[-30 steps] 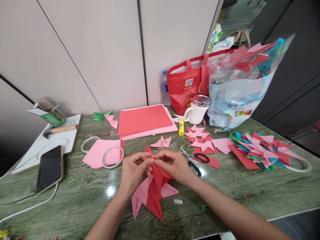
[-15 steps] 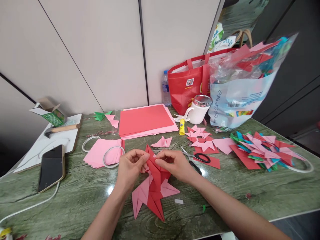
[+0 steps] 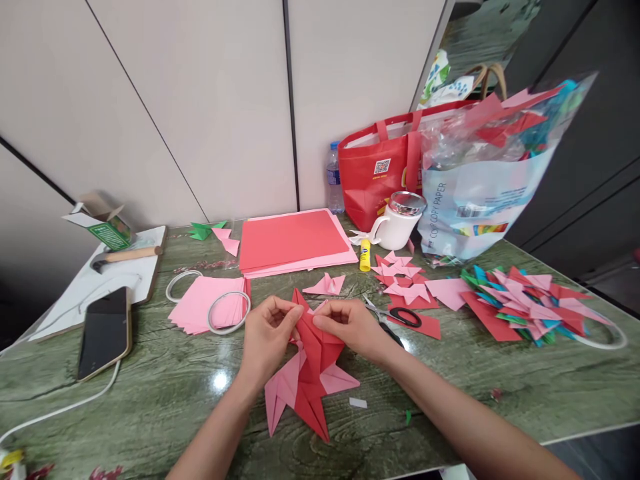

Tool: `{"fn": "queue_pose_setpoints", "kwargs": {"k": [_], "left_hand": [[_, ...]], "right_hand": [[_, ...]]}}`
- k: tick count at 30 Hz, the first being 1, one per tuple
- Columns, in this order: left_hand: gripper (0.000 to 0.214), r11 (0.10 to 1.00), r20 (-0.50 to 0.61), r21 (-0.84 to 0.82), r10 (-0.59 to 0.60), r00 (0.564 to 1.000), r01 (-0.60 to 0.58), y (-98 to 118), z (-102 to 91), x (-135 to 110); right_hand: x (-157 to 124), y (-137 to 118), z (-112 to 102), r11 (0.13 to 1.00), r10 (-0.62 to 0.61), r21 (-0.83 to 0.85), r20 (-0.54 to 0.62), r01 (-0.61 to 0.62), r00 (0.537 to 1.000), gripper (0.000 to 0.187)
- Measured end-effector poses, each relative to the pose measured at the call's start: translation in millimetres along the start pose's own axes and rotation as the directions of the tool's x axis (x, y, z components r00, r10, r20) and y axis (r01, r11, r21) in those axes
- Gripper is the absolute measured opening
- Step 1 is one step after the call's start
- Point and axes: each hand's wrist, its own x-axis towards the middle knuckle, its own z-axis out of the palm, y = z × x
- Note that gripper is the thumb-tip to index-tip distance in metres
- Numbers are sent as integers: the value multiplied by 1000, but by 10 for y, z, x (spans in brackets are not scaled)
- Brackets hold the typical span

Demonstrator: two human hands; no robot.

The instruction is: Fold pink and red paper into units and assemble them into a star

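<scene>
A pointed ornament of folded red and pink paper (image 3: 311, 380) lies on the table in front of me, its tips spreading toward me. My left hand (image 3: 270, 333) pinches its far upper part between thumb and fingers. Across from it, my right hand (image 3: 350, 328) pinches the red paper from the other side, thumb on top. Both sets of fingertips partly cover the folds between them. Just beyond the hands lies a small folded pink piece (image 3: 326, 284). Black-handled scissors (image 3: 404, 317) rest right of my right hand, on red paper.
Left are pink squares (image 3: 200, 303), a white ring (image 3: 229, 293), a phone (image 3: 105, 333) and a hammer (image 3: 125, 255). Behind lie red sheets (image 3: 293, 240). Right stand a glue stick (image 3: 365, 256), a mug (image 3: 397, 227), bags (image 3: 470, 200) and a heap of coloured folded pieces (image 3: 530, 300).
My left hand has shifted slightly to the right, its fingertips closer to the right hand. The ornament stays almost in place, and the whole view has moved a little.
</scene>
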Motion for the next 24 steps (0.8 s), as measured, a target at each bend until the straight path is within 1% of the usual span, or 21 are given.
{"fn": "queue_pose_setpoints", "kwargs": {"k": [6, 11, 13, 16, 19, 21, 24], "left_hand": [[16, 1000, -42, 8, 16, 999, -16, 26, 23, -19], [18, 1000, -49, 3, 25, 998, -25, 11, 42, -32], [19, 1000, -50, 1, 31, 998, -31, 17, 26, -24], [18, 999, -53, 2, 46, 998, -46, 45, -28, 3], [16, 998, -48, 20, 67, 997, -66, 68, -88, 35], [16, 997, -73, 21, 82, 994, -80, 71, -121, 58], [16, 995, -133, -11, 98, 986, -100, 64, -188, 111]], "right_hand": [[-4, 14, 1, 1000, -16, -6, 4, 16, 1000, 25], [-36, -8, 28, 986, -140, -103, -53, 134, 989, 27], [-32, 5, 40, 986, -134, -107, -67, 126, 989, 28], [-12, 37, 70, 994, -83, -77, -117, 74, 990, 33], [-7, 35, 100, 994, -94, -71, -154, 84, 984, 36], [-16, 6, 100, 993, -113, -59, -127, 106, 985, 32], [-24, -23, 57, 992, -124, -13, -13, 123, 992, 26]]}}
